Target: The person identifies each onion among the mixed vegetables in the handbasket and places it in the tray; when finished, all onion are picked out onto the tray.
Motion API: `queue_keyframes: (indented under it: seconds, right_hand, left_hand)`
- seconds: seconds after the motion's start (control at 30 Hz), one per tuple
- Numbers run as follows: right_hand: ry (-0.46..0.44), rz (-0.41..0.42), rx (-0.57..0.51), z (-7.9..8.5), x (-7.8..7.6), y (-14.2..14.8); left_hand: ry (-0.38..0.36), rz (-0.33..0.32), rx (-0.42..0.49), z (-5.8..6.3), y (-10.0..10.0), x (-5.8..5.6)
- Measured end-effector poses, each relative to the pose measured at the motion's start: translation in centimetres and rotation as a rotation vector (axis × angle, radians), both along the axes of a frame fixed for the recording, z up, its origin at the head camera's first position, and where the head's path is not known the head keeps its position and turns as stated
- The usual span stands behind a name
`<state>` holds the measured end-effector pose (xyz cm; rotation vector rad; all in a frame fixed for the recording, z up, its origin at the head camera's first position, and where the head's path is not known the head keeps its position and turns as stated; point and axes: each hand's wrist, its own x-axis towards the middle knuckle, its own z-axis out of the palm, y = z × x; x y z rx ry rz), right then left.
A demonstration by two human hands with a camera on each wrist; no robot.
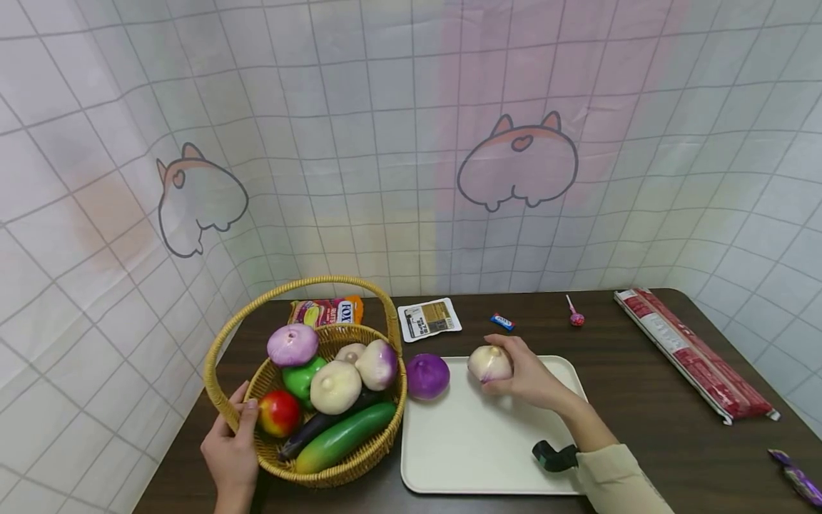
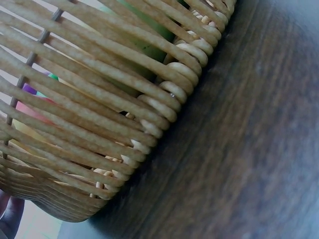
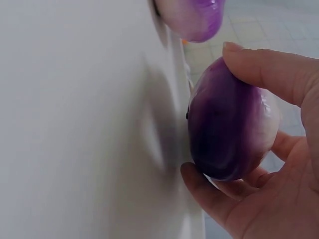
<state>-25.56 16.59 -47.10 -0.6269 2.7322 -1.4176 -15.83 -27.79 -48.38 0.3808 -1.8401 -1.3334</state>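
Right hand (image 1: pixel 529 378) fingers curled round pale purple-white toy onion (image 1: pixel 490 363) on cream plastic tray (image 1: pixel 475 442); left hand (image 1: pixel 232 446) gripping woven wicker basket (image 1: pixel 359 457) rim

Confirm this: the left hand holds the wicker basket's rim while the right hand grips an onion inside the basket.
Wrong place. The right hand grips the onion on the white tray, not inside the wicker basket; the head view shows it. The left hand does hold the rim.
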Motion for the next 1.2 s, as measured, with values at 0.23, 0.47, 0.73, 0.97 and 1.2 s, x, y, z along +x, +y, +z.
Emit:
queue_keyframes:
  seconds: [0.23, 0.47, 0.73, 0.97, 1.2]
  right_hand:
    - [-0.009, 0.044, -0.021, -0.5, 0.0, -0.4]
    - [-0.005, 0.062, -0.013, -0.7, 0.1, -0.6]
    - [-0.003, 0.078, -0.024, -0.7, 0.2, -1.1]
    - [-0.037, 0.076, -0.025, -0.7, 0.3, -1.2]
    - [-0.104, 0.078, -0.058, -0.3, 0.4, -0.8]
  left_hand:
    - [0.023, -0.028, 0.008, 0.2, 0.1, -0.1]
    - [0.029, -0.030, 0.011, 0.3, 0.1, 0.0]
    - [0.024, -0.029, 0.012, 0.3, 0.1, 0.1]
    - [0.016, -0.027, 0.008, 0.3, 0.0, 0.1]
    - [0.024, -0.029, 0.004, 0.2, 0.0, 0.0]
